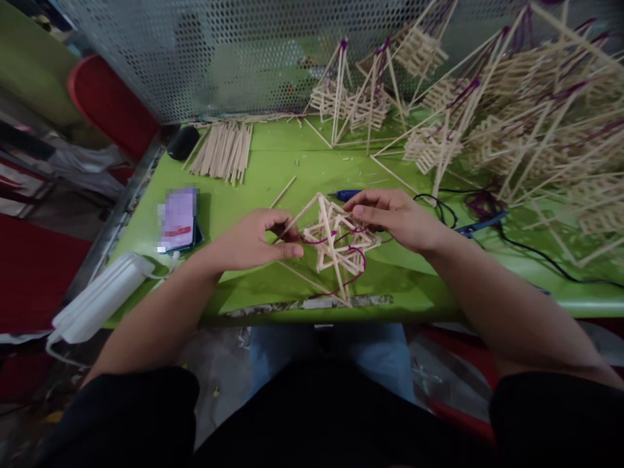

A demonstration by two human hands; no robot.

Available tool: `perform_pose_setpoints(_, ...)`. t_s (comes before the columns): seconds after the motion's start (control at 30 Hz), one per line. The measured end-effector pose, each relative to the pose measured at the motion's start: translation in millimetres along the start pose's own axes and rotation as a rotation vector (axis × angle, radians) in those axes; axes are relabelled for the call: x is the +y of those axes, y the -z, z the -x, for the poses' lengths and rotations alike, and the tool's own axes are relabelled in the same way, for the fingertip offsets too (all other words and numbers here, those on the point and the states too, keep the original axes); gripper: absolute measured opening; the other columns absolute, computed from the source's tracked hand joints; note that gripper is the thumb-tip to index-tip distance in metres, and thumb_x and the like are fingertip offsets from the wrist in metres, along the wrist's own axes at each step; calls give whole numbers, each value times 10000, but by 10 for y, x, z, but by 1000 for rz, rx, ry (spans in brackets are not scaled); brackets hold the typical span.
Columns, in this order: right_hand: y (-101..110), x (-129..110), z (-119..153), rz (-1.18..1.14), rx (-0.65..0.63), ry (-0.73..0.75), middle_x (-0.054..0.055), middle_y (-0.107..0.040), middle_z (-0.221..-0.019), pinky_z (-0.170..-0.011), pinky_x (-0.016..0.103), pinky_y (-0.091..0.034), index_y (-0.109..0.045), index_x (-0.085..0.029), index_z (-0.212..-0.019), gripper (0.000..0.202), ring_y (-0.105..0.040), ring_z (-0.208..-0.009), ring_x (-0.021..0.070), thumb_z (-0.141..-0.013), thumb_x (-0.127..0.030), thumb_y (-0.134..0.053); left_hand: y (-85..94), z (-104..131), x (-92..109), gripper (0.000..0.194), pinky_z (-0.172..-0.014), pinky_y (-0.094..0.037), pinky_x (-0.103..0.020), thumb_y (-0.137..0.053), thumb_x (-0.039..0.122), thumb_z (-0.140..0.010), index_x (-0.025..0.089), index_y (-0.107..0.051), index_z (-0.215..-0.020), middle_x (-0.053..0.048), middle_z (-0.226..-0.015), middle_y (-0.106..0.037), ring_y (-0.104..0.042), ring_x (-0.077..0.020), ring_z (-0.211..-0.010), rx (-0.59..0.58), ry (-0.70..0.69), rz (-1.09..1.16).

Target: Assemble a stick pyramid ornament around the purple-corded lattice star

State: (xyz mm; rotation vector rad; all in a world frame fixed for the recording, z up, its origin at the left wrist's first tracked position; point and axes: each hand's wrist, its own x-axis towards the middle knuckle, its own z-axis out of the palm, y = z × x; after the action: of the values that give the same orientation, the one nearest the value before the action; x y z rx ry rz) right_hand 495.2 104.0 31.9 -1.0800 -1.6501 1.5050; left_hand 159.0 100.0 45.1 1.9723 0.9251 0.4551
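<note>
A small frame of pale wooden sticks (pixel 331 242) with purple cord wound through it rests on the green table in front of me. At its left side is my left hand (pixel 258 240), fingers curled and thumb apart, close to a long stick; whether it grips that stick is unclear. On the right, my right hand (pixel 394 218) has its thumb and fingers around the frame's upper right edge, by the purple cord, and the fingertips are partly hidden. Just above the frame lies a blue pen-like tool (pixel 348 194).
Several finished-looking stick structures (pixel 433 146) crowd the right and back. Loose sticks (pixel 224 151) lie at the back left beside a black mouse-like object (pixel 182 143). A phone (pixel 179 220) and a white cabled object (pixel 103 298) are at left. Black cable (pixel 541 255) runs right.
</note>
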Motion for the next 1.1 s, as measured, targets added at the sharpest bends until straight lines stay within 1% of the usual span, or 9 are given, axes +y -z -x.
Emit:
perform_pose_setpoints(0.1,-16,5,14,72,4,-20,43,-746,-873,-621,299,-486,-830,-207,-1050,430,-610,-714,150,-984,-630,-865,14,7,-11,561,-708,-530,-300,-827,708,-984,153,-755,-1012,-97,-922,-774,-702,-188,-796,-18,-4,63)
perform_pose_setpoints(0.2,-38,-29,44,137,16,-44,55,-756,-858,-585,295,-474,-825,-195,-1032,444,-613,-684,147,-975,-634,-869,6,6,-29,551,-644,-460,-280,-784,704,-1031,163,-727,-942,-58,-827,-701,-613,-152,-706,46,-17,68)
perform_pose_setpoints(0.43,-122,-102,93,63,-45,-70,38,-773,-812,-650,306,-604,-796,-195,-947,439,-688,-704,167,-855,-582,-981,-69,-42,-39,358,-833,-558,-299,-807,532,-1069,189,-731,-1000,-78,-999,-719,-696,-185,-950,254,-339,124)
perform_pose_setpoints(0.57,-171,-64,103,95,-51,-46,47,-809,-856,-675,311,-592,-781,-198,-976,437,-709,-729,171,-854,-561,-990,-172,-83,-79,324,-880,-576,-317,-846,454,-1043,192,-706,-916,-104,-1064,-714,-708,-218,-1070,349,-395,207)
perform_pose_setpoints(0.7,-238,-29,95,100,-9,-79,39,-791,-809,-621,313,-556,-775,-205,-979,456,-695,-686,169,-893,-617,-949,-241,-88,-118,289,-848,-569,-278,-856,401,-1038,188,-708,-911,-96,-1069,-712,-694,-187,-1030,289,-365,354)
perform_pose_setpoints(0.83,-284,-4,78,103,66,-120,63,-807,-814,-603,329,-553,-755,-211,-959,535,-715,-692,192,-836,-681,-980,-290,-72,-100,319,-869,-594,-253,-897,410,-1008,181,-711,-887,-97,-1141,-718,-702,-174,-1067,198,-236,585)
perform_pose_setpoints(0.93,-300,54,69,173,118,-126,87,-819,-843,-609,340,-545,-742,-211,-930,573,-728,-727,214,-808,-714,-990,-336,-72,-65,347,-808,-597,-253,-921,445,-980,178,-725,-876,-82,-1125,-722,-687,-147,-939,139,-149,702)
perform_pose_setpoints(1.03,-314,141,72,238,111,-56,98,-830,-908,-634,357,-553,-728,-222,-954,543,-740,-768,233,-881,-721,-931,-326,-83,-77,280,-786,-589,-264,-926,415,-953,190,-761,-965,-78,-1134,-745,-687,-145,-904,159,-92,704)
perform_pose_setpoints(1.1,-319,178,81,305,122,3,104,-838,-964,-668,370,-561,-721,-227,-989,496,-752,-807,246,-945,-694,-881,-248,-88,-119,239,-830,-597,-285,-915,342,-919,192,-777,-1045,-85,-1141,-766,-715,-167,-953,168,-27,590)
